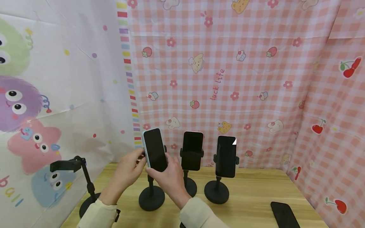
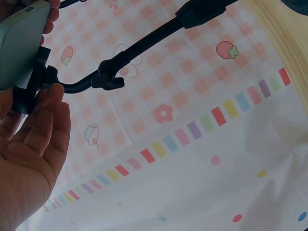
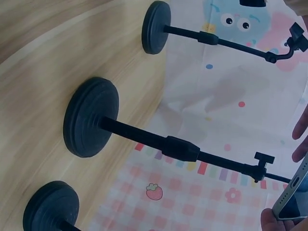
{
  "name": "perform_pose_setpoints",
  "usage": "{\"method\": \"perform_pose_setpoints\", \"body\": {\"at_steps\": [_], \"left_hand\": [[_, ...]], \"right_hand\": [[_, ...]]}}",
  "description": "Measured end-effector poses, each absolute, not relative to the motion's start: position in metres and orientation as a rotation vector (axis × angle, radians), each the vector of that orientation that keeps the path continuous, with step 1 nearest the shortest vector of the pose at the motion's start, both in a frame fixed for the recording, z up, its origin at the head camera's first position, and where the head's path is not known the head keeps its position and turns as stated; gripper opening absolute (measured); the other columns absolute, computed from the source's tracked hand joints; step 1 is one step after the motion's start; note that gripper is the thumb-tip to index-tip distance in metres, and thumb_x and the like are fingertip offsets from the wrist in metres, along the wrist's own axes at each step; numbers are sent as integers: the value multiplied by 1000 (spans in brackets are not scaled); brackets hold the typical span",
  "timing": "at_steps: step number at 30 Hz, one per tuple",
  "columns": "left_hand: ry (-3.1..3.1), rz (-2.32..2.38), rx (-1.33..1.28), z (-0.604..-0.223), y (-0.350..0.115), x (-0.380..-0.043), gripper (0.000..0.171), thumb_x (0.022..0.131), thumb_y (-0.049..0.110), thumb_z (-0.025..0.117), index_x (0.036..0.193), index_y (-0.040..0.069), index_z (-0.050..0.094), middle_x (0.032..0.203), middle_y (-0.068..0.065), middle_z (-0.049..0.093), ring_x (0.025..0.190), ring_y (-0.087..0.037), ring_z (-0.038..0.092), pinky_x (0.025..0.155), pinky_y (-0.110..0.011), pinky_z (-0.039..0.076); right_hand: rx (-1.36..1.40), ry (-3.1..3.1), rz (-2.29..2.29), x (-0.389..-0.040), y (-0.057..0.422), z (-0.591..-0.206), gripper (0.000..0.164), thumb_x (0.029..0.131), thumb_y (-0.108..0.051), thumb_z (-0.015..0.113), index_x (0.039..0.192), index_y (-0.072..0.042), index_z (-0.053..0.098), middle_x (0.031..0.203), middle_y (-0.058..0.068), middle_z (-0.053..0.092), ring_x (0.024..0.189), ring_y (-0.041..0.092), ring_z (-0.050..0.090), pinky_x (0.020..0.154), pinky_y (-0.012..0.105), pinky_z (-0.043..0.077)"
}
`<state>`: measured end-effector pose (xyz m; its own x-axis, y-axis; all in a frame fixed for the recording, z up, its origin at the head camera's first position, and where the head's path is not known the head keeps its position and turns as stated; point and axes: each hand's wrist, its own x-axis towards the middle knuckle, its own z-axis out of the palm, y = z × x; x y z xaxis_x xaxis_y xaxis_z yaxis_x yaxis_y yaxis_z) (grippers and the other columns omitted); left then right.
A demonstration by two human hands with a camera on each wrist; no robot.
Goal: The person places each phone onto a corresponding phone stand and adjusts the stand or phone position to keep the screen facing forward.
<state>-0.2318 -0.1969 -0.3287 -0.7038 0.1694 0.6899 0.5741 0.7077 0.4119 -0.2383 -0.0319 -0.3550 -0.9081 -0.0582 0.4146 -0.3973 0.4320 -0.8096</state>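
Note:
A smartphone [image 1: 155, 149] with a pale blue edge and dark screen stands tilted at a black phone stand [image 1: 151, 199]. My left hand [image 1: 129, 167] is at its left side. In the left wrist view, that hand's curled fingers and thumb grip the stand's black clamp [image 2: 34, 83] beside the pale phone back [image 2: 21, 41]. My right hand [image 1: 171, 177] holds the phone's lower right side, thumb across the bottom of the screen. In the right wrist view, the phone's bottom edge [image 3: 292, 188] shows at the right, fingers on either side of it.
Two more stands behind to the right hold a phone [image 1: 192, 148] and another phone [image 1: 226, 156]. At the left, a stand with a bare clamp [image 1: 66, 165] leans over the table. A dark phone [image 1: 285, 215] lies near the wooden table's [image 1: 251, 190] right edge. Patterned cloths hang around.

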Motion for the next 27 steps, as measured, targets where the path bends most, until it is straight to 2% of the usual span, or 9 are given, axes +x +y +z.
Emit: {"method": "perform_pose_setpoints", "body": {"at_steps": [8, 15, 19, 22, 27], "left_hand": [[-2292, -786, -612, -328, -201, -234, 15, 93, -5, 61, 102, 7, 64, 94, -3, 66, 87, -22, 65, 72, -40, 55], [-2315, -794, -612, -325, -204, -233, 13, 97, 0, 56, 100, 9, 64, 88, 0, 64, 78, -16, 60, 66, -34, 49], [-2357, -840, -602, -323, -204, -233, 7, 100, 11, 58, 101, 11, 65, 90, 2, 65, 80, -14, 61, 70, -34, 52], [-2387, -887, -570, -323, -203, -234, 13, 100, 23, 63, 103, 13, 68, 90, 5, 67, 82, -12, 65, 73, -34, 55], [-2382, -949, -460, -323, -200, -233, 17, 94, 32, 69, 97, 15, 71, 77, 5, 68, 67, -9, 60, 62, -30, 49]], "right_hand": [[395, -2360, 1499, -245, -33, -356, 83, 75, -52, 82, 139, -7, 54, 119, 6, 58, 101, 21, 55, 85, 44, 50], [330, -2338, 1548, -247, -39, -358, 87, 73, -52, 84, 140, -7, 52, 121, 6, 57, 105, 22, 56, 89, 46, 50], [318, -2323, 1569, -248, -40, -359, 80, 73, -51, 84, 137, -12, 55, 119, 3, 57, 102, 19, 56, 86, 44, 51], [316, -2307, 1567, -247, -40, -359, 77, 73, -50, 84, 135, -13, 57, 121, 3, 57, 104, 20, 56, 86, 45, 51], [320, -2295, 1570, -246, -40, -360, 77, 73, -50, 84, 135, -13, 57, 121, 3, 56, 103, 21, 56, 86, 47, 51]]}}
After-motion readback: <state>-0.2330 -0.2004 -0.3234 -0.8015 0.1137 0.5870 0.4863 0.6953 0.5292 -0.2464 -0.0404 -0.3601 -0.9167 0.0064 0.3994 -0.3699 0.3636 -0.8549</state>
